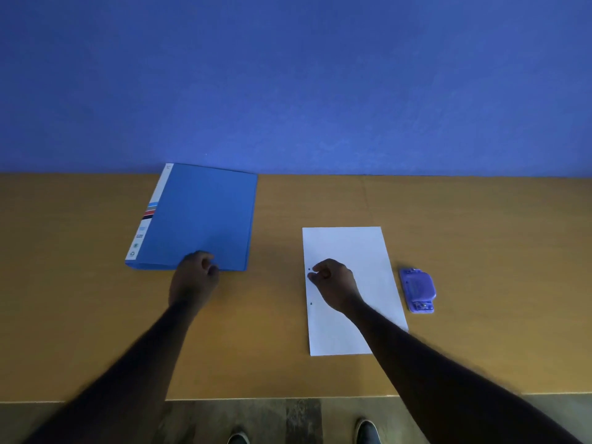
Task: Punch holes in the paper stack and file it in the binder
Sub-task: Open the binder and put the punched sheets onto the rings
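Currently logged on the bench (480,251). Item one: blue binder (205,216), closed, flat, to the left, long axis running away from me, white spine strip on its left side. Left hand (195,277) at its near edge, fingers curled; whether they grip it I cannot tell. Item two: paper stack (349,248), right of centre, long axis likewise away from me, two punched holes along its left edge. Right hand (333,283) rests by the holes, fingers curled; pinching or not, I cannot tell. Item three: purple hole punch (418,290), just right of the stack.
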Action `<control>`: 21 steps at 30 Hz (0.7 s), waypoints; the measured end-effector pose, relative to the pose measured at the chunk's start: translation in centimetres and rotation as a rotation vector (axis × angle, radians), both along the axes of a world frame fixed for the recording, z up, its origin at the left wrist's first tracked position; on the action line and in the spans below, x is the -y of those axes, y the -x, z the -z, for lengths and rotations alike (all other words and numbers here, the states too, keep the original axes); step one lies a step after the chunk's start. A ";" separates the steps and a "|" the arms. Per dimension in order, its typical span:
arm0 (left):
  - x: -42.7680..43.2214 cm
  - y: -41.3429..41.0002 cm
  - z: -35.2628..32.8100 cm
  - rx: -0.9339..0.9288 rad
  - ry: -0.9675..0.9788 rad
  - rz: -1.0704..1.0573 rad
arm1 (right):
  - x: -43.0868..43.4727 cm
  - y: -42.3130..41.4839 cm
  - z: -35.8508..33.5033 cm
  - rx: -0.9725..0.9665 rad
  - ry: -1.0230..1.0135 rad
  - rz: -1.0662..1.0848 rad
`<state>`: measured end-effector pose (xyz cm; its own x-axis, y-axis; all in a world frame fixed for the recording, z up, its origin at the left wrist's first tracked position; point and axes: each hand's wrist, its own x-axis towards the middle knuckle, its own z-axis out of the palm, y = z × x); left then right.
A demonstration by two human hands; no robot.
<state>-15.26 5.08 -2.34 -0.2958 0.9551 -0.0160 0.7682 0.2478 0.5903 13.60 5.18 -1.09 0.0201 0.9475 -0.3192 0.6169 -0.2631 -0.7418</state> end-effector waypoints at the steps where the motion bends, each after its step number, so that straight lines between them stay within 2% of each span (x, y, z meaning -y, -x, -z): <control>1: -0.5 1.2 -0.4 -0.019 -0.013 -0.004 | -0.5 1.0 0.0 -0.015 0.013 -0.005; 5: -2.2 5.7 -1.5 -0.125 -0.001 -0.038 | -2.4 5.1 0.0 -0.060 0.042 -0.031; 10: -3.6 10.1 -1.4 -0.361 0.237 -0.044 | -4.4 10.0 0.4 -0.164 0.122 0.043; 15: -5.4 13.4 -0.1 -0.193 0.300 -0.204 | -5.7 13.5 0.6 -0.414 0.257 0.202; 21: -6.7 15.3 1.1 -0.085 0.255 -0.086 | -6.2 16.2 0.8 -0.489 0.268 0.225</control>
<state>-30.59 11.73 -3.44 -0.3863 0.8947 -0.2243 0.7819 0.4466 0.4350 -2.63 11.37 -1.87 0.0014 0.8224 -0.5688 0.1282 -0.5643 -0.8155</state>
